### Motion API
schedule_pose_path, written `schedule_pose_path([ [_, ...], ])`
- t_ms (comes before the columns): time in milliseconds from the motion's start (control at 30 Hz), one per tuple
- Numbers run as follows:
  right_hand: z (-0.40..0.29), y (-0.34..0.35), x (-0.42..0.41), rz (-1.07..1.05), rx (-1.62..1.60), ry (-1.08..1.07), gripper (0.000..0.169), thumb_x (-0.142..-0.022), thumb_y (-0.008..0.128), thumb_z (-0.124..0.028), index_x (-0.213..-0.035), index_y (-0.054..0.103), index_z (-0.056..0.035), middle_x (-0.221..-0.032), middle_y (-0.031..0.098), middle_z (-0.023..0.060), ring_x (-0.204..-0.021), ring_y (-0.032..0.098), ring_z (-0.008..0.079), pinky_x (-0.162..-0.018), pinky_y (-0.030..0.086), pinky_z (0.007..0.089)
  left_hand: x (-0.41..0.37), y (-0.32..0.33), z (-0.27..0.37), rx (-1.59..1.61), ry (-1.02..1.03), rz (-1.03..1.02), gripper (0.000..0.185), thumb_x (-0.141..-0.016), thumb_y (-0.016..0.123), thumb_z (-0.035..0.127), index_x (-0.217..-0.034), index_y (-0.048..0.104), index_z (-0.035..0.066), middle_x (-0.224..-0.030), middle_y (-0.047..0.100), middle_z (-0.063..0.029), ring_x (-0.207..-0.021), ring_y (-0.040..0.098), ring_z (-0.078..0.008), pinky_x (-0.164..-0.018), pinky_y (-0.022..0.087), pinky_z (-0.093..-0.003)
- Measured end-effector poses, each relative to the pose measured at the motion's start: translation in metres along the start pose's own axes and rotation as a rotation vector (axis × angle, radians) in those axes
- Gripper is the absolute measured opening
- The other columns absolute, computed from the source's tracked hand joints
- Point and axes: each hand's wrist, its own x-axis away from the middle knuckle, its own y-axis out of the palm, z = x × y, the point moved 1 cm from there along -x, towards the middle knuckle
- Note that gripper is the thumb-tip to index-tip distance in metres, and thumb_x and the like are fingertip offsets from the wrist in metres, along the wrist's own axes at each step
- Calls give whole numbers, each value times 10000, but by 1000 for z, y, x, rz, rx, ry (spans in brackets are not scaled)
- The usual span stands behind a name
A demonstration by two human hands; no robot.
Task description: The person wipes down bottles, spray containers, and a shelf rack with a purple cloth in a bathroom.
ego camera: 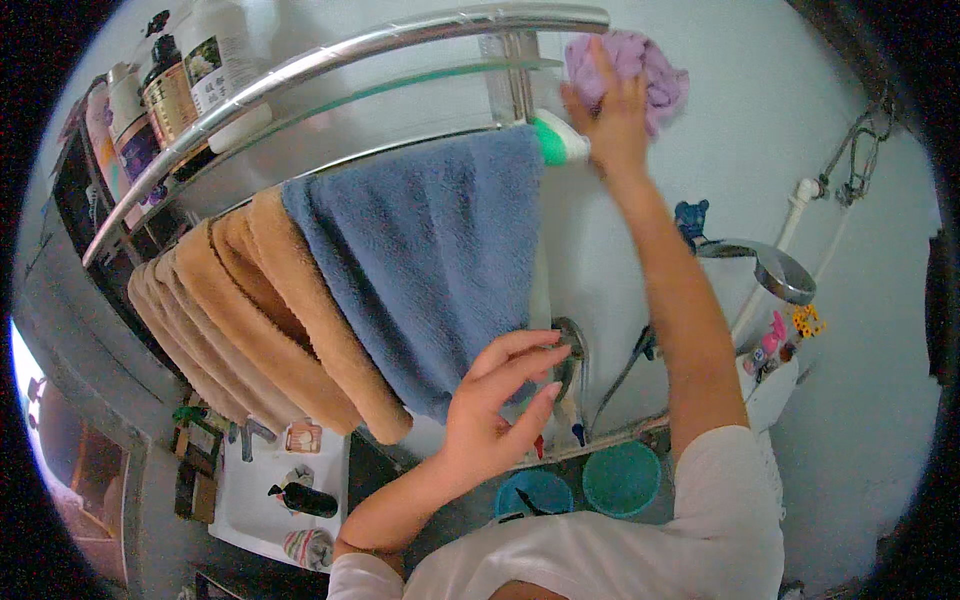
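My right hand [616, 112] presses a crumpled lilac cloth [660, 75] against the pale wall, just past the right end of a chrome shelf rail [420, 21]. Lower down, my left hand [501, 405] hovers with fingers spread and nothing in them. It is in front of the lower right corner of a blue towel [442, 255], and I cannot tell whether it touches the towel. Tan towels [262, 300] hang beside the blue one. A green and white object [556, 141] sits at the towel bar's right end, close to my right wrist.
Several bottles [169, 90] stand on the glass shelf [360, 97] at the upper left. A white washbasin [247, 517] is at the lower left. Two buckets [622, 480] stand on the floor. At the right are a shower head [784, 274], a white pipe [795, 210] and a pink spray bottle [772, 337].
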Motion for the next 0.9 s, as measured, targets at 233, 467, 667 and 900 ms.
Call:
schedule_pose_path([
  [233, -11, -2, 164, -486, 22, -199, 490, -669, 710, -71, -1147, 661, -164, -1224, 557, 156, -1210, 440, 420, -1023, 381, 503, -12, -24, 7, -340, 189, 173, 317, -810, 639, 5, -1125, 669, 14, -1191, 611, -181, -1063, 598, -301, -908, 487, -379],
  [467, 12, -52, 143, -430, -154, -270, 432, -733, 664, -48, -1149, 672, -167, -1241, 582, 143, -1192, 493, 363, -1071, 359, 452, -54, -76, 34, -686, 481, 353, 312, -763, 644, -4, -1070, 683, 32, -1152, 630, -151, -1032, 592, -320, -907, 461, -407],
  [667, -54, -113, -25, 188, -551, 95, 438, -830, 575, 37, -1242, 623, -104, -1292, 587, 84, -1209, 523, 220, -1032, 421, 329, -68, -119, 37, -880, 611, 504, 296, -750, 658, 33, -1046, 675, 39, -1140, 622, -135, -1045, 587, -338, -888, 461, -432],
  [900, -150, -137, -96, -288, -210, -462, 547, -823, 574, 15, -1344, 542, -150, -1330, 544, 120, -1179, 546, 272, -1036, 392, 394, -55, -154, 44, -882, 630, 593, 326, -744, 636, 27, -1066, 683, 43, -1149, 633, -145, -1063, 584, -349, -940, 443, -443],
])
